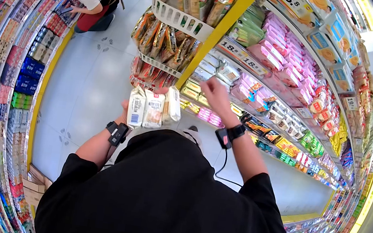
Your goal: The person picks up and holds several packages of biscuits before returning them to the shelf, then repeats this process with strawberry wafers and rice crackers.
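Observation:
My left hand point(123, 116) is closed around several white food packs held side by side in front of my body. The leftmost pack point(136, 107) shows a barcode label, the middle pack point(154, 108) has red print, and the right pack point(171, 107) leans outward. Fingertips show behind their top edges; the rest of the hand is hidden by the packs. Raised to the right, my right hand point(214, 94) is near the shelf of white and pink packs point(227, 72). Its fingers are curled in, with nothing visible in them.
Shelving with pink packs point(271, 54) runs along the right, beside a yellow post point(221, 31). White baskets point(181, 19) of snack bags stand ahead. A person point(98, 1) crouches by the left shelves. A cardboard box point(34, 186) sits at lower left.

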{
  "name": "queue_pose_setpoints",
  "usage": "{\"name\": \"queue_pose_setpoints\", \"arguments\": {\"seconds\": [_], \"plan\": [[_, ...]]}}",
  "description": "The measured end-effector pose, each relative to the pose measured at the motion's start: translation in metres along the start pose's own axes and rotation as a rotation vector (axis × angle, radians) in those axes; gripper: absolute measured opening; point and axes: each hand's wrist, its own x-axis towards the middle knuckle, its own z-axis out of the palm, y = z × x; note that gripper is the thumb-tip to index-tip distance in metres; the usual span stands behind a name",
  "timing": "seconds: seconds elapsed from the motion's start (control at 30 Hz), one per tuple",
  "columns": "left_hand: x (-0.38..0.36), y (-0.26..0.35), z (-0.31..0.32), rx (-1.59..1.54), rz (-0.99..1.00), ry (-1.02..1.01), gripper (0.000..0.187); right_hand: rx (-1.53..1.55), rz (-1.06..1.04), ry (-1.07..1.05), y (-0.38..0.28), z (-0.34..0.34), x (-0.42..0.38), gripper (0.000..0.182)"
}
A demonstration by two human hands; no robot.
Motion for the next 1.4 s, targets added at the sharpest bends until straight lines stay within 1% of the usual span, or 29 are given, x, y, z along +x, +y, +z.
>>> {"name": "queue_pose_setpoints", "arguments": {"seconds": [0.03,0.07,0.1,0.13,0.23,0.27,0.37,0.4,0.5,0.53,0.57,0.63,0.67,0.77,0.83,0.87,0.97,1.03,1.17,1.2,1.3,1.33,1.4], "plan": [[-0.003,0.006,0.0,0.026,0.061,0.018,0.169,-0.183,-0.04,0.091,0.022,-0.004,0.015,0.03],[-0.007,0.012,-0.002,0.018,0.113,0.023,0.167,-0.41,-0.188,0.218,0.046,-0.009,0.029,0.028],[-0.011,0.017,-0.003,-0.011,0.155,0.01,0.165,-0.618,-0.315,0.302,0.072,-0.015,0.048,0.034],[-0.018,0.021,0.001,-0.008,0.192,0.034,0.164,-0.775,-0.234,0.19,0.059,-0.031,0.053,0.042],[-0.038,0.025,0.0,-0.006,0.292,0.07,0.162,-0.951,-0.165,0.069,0.099,-0.036,0.09,0.049],[-0.046,0.025,-0.002,-0.005,0.322,0.076,0.161,-0.999,-0.224,0.061,0.116,-0.035,0.1,0.052],[-0.066,0.02,-0.004,-0.01,0.383,0.148,0.157,-0.93,-0.006,-0.18,0.111,-0.032,0.114,0.049],[-0.072,0.019,-0.002,-0.012,0.399,0.168,0.154,-0.916,0.031,-0.196,0.106,-0.031,0.114,0.052],[-0.088,0.017,0.004,0.007,0.424,0.242,0.149,-0.96,-0.068,-0.151,0.118,-0.031,0.118,0.061],[-0.093,0.017,0.005,0.004,0.426,0.252,0.148,-0.895,-0.025,-0.206,0.122,-0.033,0.124,0.075],[-0.096,0.016,-0.001,-0.027,0.424,0.229,0.148,-0.792,0.022,-0.215,0.126,-0.035,0.128,0.07],[-0.101,0.013,-0.005,-0.08,0.425,0.203,0.148,-0.584,0.114,-0.241,0.105,-0.043,0.125,0.061],[-0.103,0.01,-0.006,-0.103,0.429,0.197,0.147,-0.553,0.039,-0.18,0.137,-0.038,0.141,0.082],[-0.108,0.009,0.0,-0.125,0.441,0.22,0.144,-0.643,0.039,-0.284,0.129,-0.046,0.154,0.079],[-0.11,0.009,0.003,-0.111,0.445,0.233,0.145,-0.679,0.104,-0.345,0.112,-0.048,0.154,0.077],[-0.112,0.009,0.005,-0.102,0.447,0.239,0.145,-0.661,0.086,-0.325,0.104,-0.05,0.146,0.078],[-0.118,0.008,0.01,-0.079,0.451,0.244,0.144,-0.735,0.039,-0.325,0.102,-0.051,0.151,0.081],[-0.121,0.008,0.018,-0.077,0.449,0.236,0.143,-0.78,-0.02,-0.282,0.11,-0.046,0.151,0.084],[-0.125,0.006,0.017,-0.031,0.469,0.326,0.14,-0.771,-0.127,-0.225,0.119,-0.046,0.144,0.085],[-0.124,0.005,0.017,-0.027,0.463,0.329,0.14,-0.731,-0.217,-0.222,0.117,-0.05,0.141,0.088],[-0.123,0.007,0.015,-0.025,0.436,0.297,0.141,-0.483,0.067,-0.331,0.108,-0.045,0.133,0.087],[-0.121,0.007,0.014,-0.028,0.427,0.278,0.142,-0.535,0.017,-0.361,0.099,-0.046,0.129,0.082],[-0.116,0.008,0.013,-0.03,0.422,0.281,0.14,-0.547,-0.092,-0.385,0.072,-0.054,0.109,0.08]]}}
